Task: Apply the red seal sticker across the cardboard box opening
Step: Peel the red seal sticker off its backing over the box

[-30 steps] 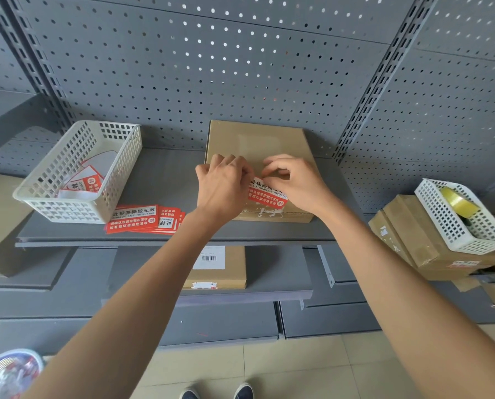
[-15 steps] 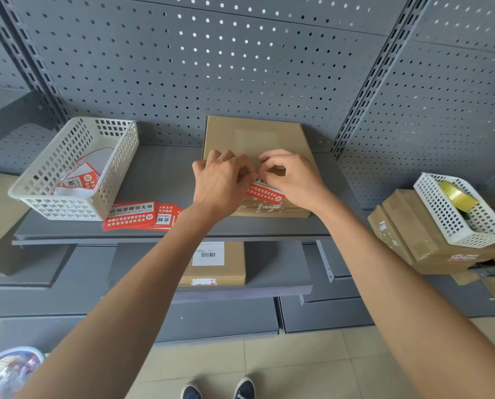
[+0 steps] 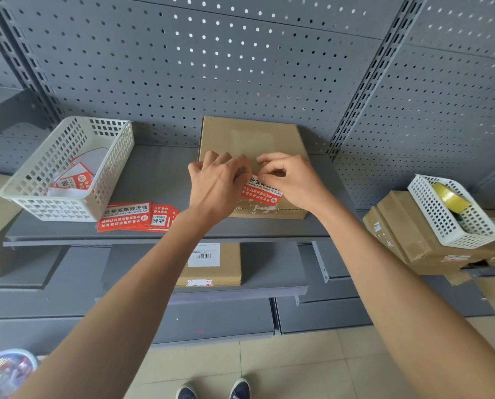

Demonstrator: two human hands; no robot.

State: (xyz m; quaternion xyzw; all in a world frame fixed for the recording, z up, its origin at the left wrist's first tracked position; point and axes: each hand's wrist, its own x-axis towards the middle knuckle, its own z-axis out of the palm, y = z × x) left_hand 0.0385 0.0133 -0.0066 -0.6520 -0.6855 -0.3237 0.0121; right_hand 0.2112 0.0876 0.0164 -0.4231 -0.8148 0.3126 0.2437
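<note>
A flat brown cardboard box (image 3: 252,139) lies on the grey shelf, against the perforated back wall. A red and white seal sticker (image 3: 262,192) hangs just above the box's near part, tilted, held between both hands. My left hand (image 3: 216,187) pinches its left end and my right hand (image 3: 293,180) pinches its right end with thumb and forefinger. The sticker's upper edge is hidden by my fingers. Torn white sticker remains (image 3: 257,209) show on the box's front edge just below it.
A stack of red seal stickers (image 3: 134,217) lies on the shelf (image 3: 160,174) left of the box, beside a white basket (image 3: 67,168) holding backing papers. At right, a white basket with yellow tape (image 3: 450,208) sits on cardboard boxes. Another labelled box (image 3: 211,263) lies on the lower shelf.
Both hands have shifted the sticker slightly farther over the box's near part; its tilt stays about the same. The grip is unchanged.
</note>
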